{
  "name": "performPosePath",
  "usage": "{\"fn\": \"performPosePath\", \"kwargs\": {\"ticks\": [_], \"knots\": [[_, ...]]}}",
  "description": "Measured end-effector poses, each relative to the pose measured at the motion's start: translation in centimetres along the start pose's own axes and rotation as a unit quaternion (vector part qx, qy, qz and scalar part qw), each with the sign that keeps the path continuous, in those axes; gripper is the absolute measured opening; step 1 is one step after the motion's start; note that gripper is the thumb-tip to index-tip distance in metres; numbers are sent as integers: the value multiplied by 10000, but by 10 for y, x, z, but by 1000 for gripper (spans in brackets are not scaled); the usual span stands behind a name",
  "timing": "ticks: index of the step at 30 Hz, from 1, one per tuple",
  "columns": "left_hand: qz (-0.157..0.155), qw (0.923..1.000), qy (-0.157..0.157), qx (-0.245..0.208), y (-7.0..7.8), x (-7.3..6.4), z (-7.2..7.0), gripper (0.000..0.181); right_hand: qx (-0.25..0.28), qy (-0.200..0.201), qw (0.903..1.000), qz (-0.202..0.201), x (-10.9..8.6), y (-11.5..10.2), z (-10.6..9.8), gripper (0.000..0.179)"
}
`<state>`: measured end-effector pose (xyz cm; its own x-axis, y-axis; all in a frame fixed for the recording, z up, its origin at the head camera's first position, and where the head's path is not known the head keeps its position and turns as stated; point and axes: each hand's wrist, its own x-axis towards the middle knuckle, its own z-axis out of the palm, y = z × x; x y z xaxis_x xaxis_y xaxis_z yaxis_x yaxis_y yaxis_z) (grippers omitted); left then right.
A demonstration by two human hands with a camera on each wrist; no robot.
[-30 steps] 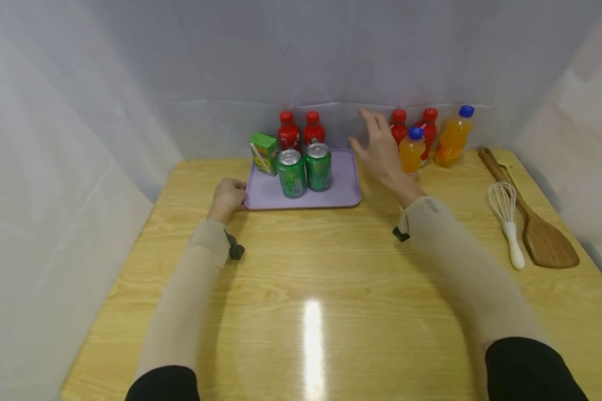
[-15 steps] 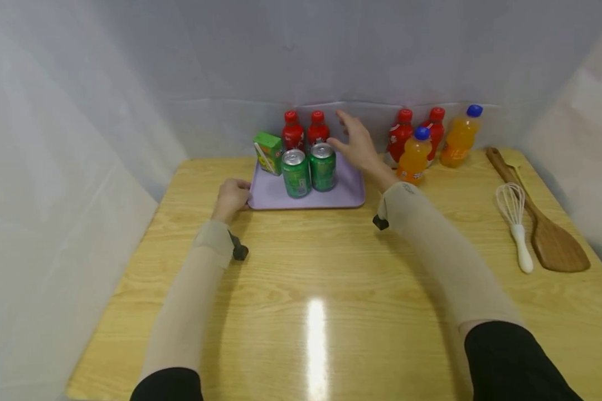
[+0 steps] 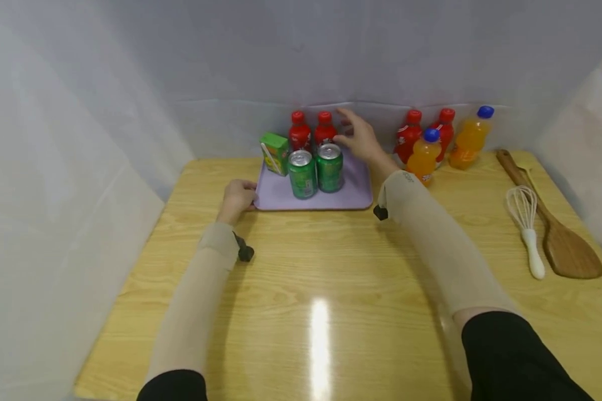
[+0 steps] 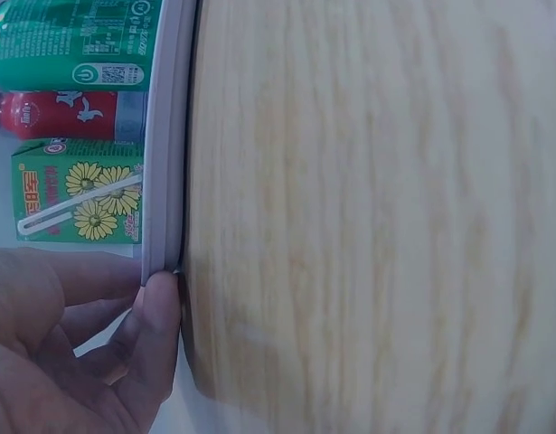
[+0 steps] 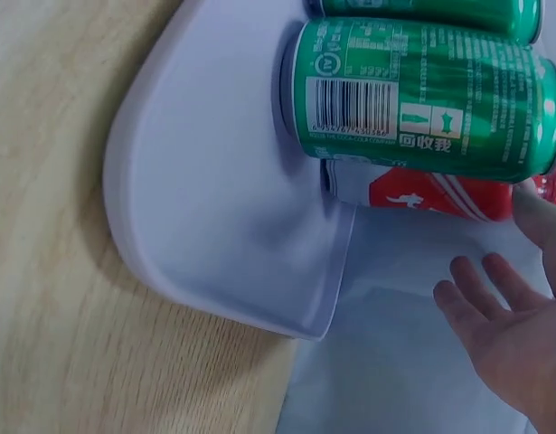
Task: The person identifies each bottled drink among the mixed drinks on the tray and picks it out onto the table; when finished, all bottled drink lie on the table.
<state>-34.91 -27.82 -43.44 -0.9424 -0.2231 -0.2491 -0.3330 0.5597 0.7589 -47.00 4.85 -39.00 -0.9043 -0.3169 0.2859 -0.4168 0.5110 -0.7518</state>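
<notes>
My left hand (image 3: 238,196) pinches the near left corner of a lilac tray (image 3: 311,205) between thumb and fingers, as the left wrist view shows. On the tray stand two green drink cans (image 3: 302,175), two red bottles (image 3: 299,133) behind them and a green drink carton (image 3: 274,153) with a white straw. My right hand (image 3: 363,136) is spread beside the right-hand red bottle (image 5: 440,192), fingers apart and thumb close to its cap end. In the right wrist view a can (image 5: 422,99) partly hides that bottle, and the palm holds nothing.
Right of the tray stand two more red bottles (image 3: 408,136) and two orange drink bottles (image 3: 423,156) with blue caps. A white-handled whisk (image 3: 529,236) and a wooden spatula (image 3: 572,250) lie at the table's right. A pale curtain (image 3: 231,67) hangs behind the table.
My right hand has moved left, from beside the loose bottles to the right-hand red bottle on the tray, its fingers bending slightly. The left hand stays at the tray's corner.
</notes>
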Motion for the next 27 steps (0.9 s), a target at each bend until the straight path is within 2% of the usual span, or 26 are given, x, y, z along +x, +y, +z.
{"fn": "performPosePath", "kwargs": {"ticks": [4, 14, 27], "knots": [[-3, 10000, -17, 4, 1, -1, -1, 48, -69, -141, 9999, -38, 4, 0, 2, 70], [-39, 10000, -80, -23, -2, 1, 0, 46, 207, -437, 9980, 417, 14, 1, 11, 71], [55, 9999, 57, -117, -4, 2, 2, 45, 516, -772, 9951, 341, 21, 7, 14, 69]]}}
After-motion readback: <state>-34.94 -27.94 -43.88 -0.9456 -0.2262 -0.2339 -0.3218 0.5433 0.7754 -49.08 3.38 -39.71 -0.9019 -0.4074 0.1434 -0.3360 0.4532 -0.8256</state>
